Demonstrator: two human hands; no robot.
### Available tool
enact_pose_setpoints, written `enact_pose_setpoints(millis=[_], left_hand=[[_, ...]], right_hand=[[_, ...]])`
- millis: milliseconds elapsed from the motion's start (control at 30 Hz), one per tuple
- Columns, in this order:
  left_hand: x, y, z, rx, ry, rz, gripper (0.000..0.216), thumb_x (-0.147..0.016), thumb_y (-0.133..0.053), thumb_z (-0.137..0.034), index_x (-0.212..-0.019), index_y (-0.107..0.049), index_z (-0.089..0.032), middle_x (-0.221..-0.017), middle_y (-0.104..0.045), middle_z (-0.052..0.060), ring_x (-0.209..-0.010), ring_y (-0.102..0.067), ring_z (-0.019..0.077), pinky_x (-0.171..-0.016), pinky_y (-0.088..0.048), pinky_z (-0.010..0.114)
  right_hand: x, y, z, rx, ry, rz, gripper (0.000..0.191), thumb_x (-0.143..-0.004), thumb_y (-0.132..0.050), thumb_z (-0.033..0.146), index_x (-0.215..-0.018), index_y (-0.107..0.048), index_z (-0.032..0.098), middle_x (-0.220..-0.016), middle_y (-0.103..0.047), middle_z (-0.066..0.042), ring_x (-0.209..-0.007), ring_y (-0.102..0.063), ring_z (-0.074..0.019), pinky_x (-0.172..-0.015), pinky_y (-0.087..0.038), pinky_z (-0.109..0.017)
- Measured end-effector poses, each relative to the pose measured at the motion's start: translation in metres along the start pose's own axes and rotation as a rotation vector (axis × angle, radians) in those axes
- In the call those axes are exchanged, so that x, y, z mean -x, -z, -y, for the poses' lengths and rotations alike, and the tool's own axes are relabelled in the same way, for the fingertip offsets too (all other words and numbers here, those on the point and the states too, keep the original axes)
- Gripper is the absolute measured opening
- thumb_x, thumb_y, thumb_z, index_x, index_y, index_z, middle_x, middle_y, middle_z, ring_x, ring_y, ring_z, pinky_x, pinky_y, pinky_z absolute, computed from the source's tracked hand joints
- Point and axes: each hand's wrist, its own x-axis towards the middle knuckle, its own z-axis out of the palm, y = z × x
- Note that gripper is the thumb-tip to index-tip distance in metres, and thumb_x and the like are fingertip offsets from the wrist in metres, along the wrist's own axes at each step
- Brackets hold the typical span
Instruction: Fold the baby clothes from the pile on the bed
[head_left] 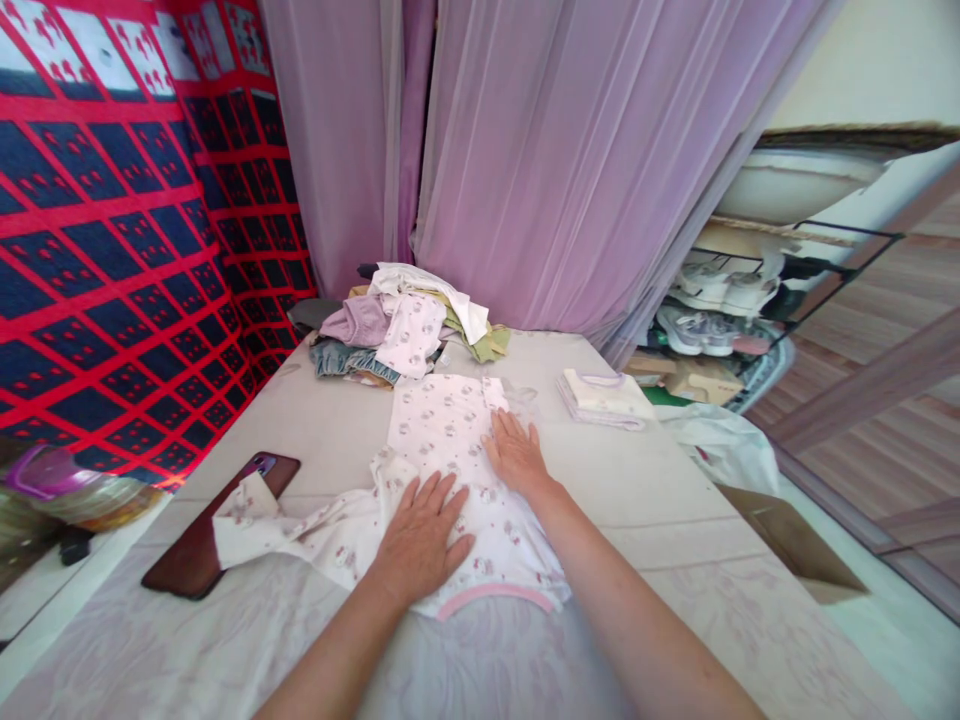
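Note:
A child's long-sleeved shirt (442, 420), white-pink with small printed figures and a pink neckline, lies spread on the cloth-covered table, its neck end towards me. My left hand (424, 535) rests flat on its left half, fingers spread. Higher up, my right hand (516, 450) lies with fingers stretched along the shirt's right edge. One sleeve (322, 540) reaches out to the left, its cuff end over a phone (202, 545) in a dark red case. The other sleeve is not clearly visible; my right forearm covers part of that side.
Beyond the shirt, a heap of crumpled clothes (360, 325) sits against the purple curtain (555, 170). A folded light garment (604, 398) lies at the back right. Past the right edge stand a shoe rack (814, 265) and an open cardboard box (795, 540). A purple-lidded container (56, 475) is far left.

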Motion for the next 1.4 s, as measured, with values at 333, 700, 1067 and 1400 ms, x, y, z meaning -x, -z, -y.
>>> enact_pose_setpoints(millis=[333, 700, 1067, 1400], left_hand=[[-0.002, 0.006, -0.004, -0.015, 0.029, 0.042, 0.056, -0.090, -0.041, -0.052, -0.138, -0.045, -0.024, -0.147, -0.040, 0.009, -0.138, -0.031, 0.0263, -0.113, -0.018, 0.047], [-0.003, 0.008, -0.004, -0.032, 0.034, 0.056, 0.056, -0.091, -0.039, -0.052, -0.139, -0.044, -0.023, -0.148, -0.039, 0.009, -0.138, -0.030, 0.0269, -0.113, -0.017, 0.046], [-0.003, 0.008, -0.001, 0.060, 0.033, 0.019, 0.052, -0.090, -0.043, -0.049, -0.136, -0.048, -0.024, -0.146, -0.043, 0.007, -0.136, -0.034, 0.0253, -0.113, -0.022, 0.047], [-0.008, 0.065, 0.076, 0.024, 0.556, -0.165, 0.050, -0.081, -0.050, -0.039, -0.124, -0.056, -0.014, -0.140, -0.049, 0.014, -0.132, -0.040, 0.0300, -0.109, -0.030, 0.043]], right_hand=[[0.035, 0.010, -0.009, -0.060, -0.060, 0.025, 0.059, -0.097, -0.012, 0.044, -0.150, -0.017, 0.018, -0.157, -0.014, -0.007, -0.144, -0.012, -0.0202, -0.114, -0.009, -0.049], [0.103, 0.000, -0.019, -0.071, 0.075, -0.085, 0.054, -0.097, -0.021, 0.035, -0.149, -0.024, 0.021, -0.154, -0.025, -0.006, -0.142, -0.019, -0.0198, -0.115, -0.005, -0.047], [0.136, -0.015, -0.029, -0.128, 0.077, -0.129, 0.048, -0.096, -0.027, 0.037, -0.138, -0.046, 0.023, -0.147, -0.040, -0.006, -0.136, -0.033, -0.0196, -0.115, -0.013, -0.046], [0.130, -0.025, -0.045, -0.538, 0.071, -0.418, 0.043, -0.090, -0.033, 0.039, -0.101, -0.071, 0.021, -0.110, -0.069, -0.008, -0.106, -0.061, -0.0209, -0.101, -0.043, -0.037]])
